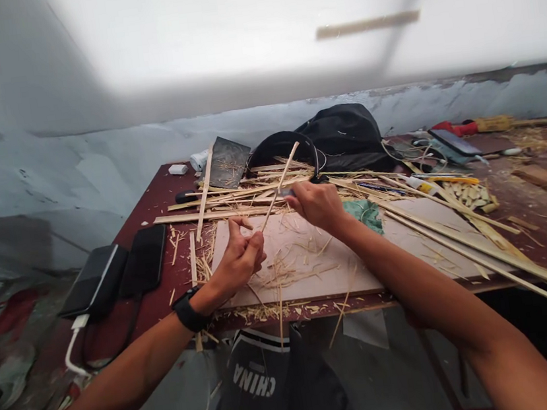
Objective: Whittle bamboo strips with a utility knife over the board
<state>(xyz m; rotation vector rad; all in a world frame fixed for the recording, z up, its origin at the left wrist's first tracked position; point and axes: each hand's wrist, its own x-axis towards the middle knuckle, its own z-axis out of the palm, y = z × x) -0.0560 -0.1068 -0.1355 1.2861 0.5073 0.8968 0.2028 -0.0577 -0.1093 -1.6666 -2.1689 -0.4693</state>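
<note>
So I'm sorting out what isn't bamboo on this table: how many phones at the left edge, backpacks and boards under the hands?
Black phones: 2, one beside the other
Black backpack: 1
Light board: 1
Total: 4

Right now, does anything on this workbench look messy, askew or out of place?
Yes. Bamboo shavings litter the board under the hands, and some hang over the table edge. Long bamboo strips lie crisscrossed, one jutting past the table's right corner. Two phones sit at the left edge.

Pale bamboo strip (pixel 278 186), maroon table (pixel 147 210)
</note>
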